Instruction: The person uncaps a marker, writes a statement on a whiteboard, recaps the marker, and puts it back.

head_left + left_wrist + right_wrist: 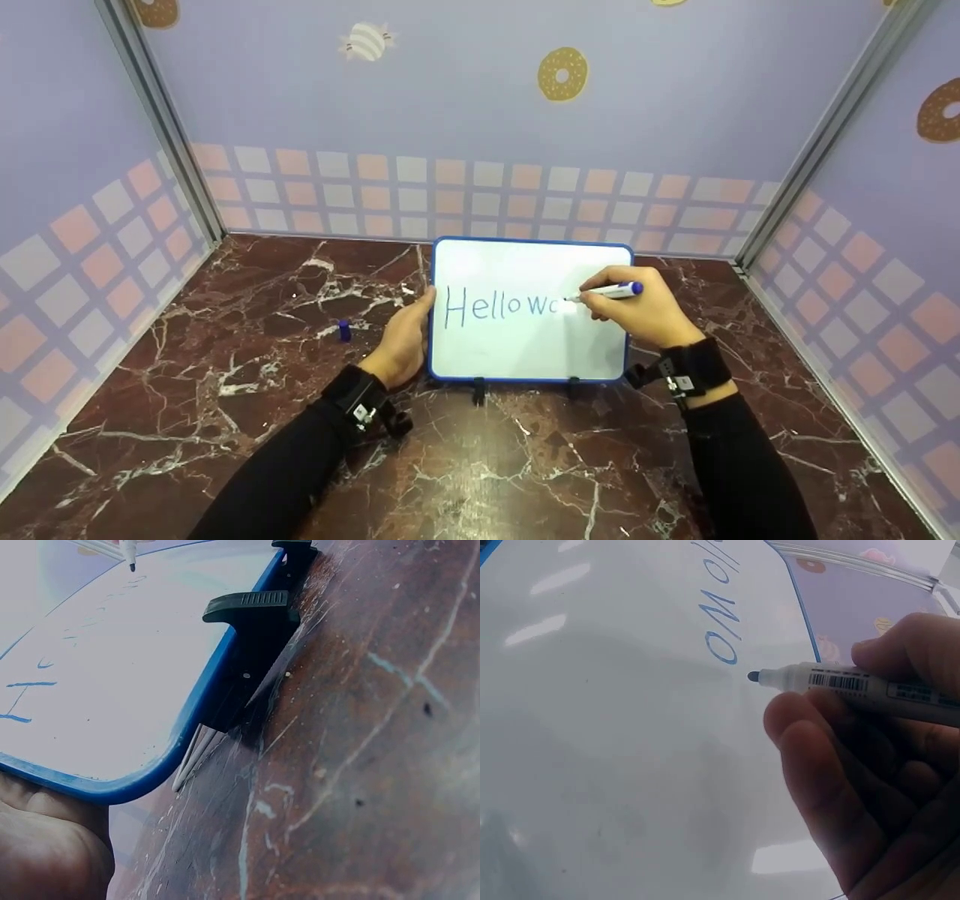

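Seemingly for steadiness, the left hand (pixel 401 342) grips the left edge of the whiteboard (pixel 499 352). Over its right half, the right hand (pixel 651 306) pinches a marker (pixel 611 291), probably for control.

The whiteboard (pixel 510 352) is smooth and glossy, its frame (pixel 60 784) shiny plastic. The marker (pixel 840 680) has a smooth plastic barrel; the black clip (pixel 247 607) is ridged plastic. The desk (pixel 262 420) looks like polished marble, the sleeve (pixel 277 457) matt cloth, the corner post (pixel 831 127) metal.
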### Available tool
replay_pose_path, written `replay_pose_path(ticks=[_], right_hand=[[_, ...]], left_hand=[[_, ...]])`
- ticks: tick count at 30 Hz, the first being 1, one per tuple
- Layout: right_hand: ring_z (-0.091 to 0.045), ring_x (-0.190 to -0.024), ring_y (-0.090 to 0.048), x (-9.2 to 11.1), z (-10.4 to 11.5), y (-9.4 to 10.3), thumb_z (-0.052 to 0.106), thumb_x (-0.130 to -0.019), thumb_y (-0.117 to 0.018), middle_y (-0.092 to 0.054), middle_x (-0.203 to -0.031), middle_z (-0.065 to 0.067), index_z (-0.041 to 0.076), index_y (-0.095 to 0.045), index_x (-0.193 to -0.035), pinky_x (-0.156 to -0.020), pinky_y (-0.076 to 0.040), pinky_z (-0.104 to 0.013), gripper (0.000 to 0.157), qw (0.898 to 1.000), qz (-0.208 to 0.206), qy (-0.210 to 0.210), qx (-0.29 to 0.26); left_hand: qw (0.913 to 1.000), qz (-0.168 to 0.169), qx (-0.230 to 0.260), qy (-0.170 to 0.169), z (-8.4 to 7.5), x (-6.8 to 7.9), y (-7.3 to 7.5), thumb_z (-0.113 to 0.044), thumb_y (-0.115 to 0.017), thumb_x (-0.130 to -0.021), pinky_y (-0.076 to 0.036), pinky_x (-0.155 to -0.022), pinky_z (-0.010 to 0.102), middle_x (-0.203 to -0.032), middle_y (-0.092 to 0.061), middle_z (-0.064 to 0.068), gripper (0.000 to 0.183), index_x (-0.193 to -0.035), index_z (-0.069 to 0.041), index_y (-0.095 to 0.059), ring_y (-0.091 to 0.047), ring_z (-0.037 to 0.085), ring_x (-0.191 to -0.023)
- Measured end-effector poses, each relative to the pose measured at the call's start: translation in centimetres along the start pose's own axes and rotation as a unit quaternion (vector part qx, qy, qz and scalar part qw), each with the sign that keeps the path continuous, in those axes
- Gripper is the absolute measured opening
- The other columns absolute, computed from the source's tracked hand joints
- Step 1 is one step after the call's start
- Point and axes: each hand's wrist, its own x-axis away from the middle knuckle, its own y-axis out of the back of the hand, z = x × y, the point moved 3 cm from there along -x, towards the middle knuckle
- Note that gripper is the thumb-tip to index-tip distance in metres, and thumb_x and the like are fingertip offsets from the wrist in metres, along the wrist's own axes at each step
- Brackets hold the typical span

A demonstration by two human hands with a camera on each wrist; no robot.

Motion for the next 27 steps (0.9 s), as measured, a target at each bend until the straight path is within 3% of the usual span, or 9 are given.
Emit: replay_pose_path(ticks=[21,27], right_hand=[[-0.021,-0.072,-0.075,0.01,0.10,-0.12,0.007,-0.102,-0.082,-0.078,-0.081,-0.001,0.007,-0.085,-0.106,-0.069,-0.065,-0.029,0.005,1.000,0.001,-0.015,0.012],[-0.023,-0.078,-0.079,0.19,0.08,-0.11,0.011,-0.102,-0.083,-0.081,-0.097,-0.003,0.009,-0.085,-0.109,-0.072,-0.067,-0.032,0.007,0.999,0.023,-0.037,0.007]], left_hand=[[0.9999,-0.004,0.009,0.007,-0.01,-0.03,-0.06,-0.047,-0.044,-0.121,-0.066,-0.088,0.049,-0.126,-0.078,0.015,0.053,-0.145,-0.005,-0.066,-0.077,0.031,-0.106],[1.0000,0.002,0.003,0.003,0.03,-0.06,-0.04,-0.047,-0.041,-0.121,-0.066,-0.089,0.047,-0.126,-0.078,0.015,0.055,-0.146,-0.004,-0.065,-0.077,0.029,-0.107]])
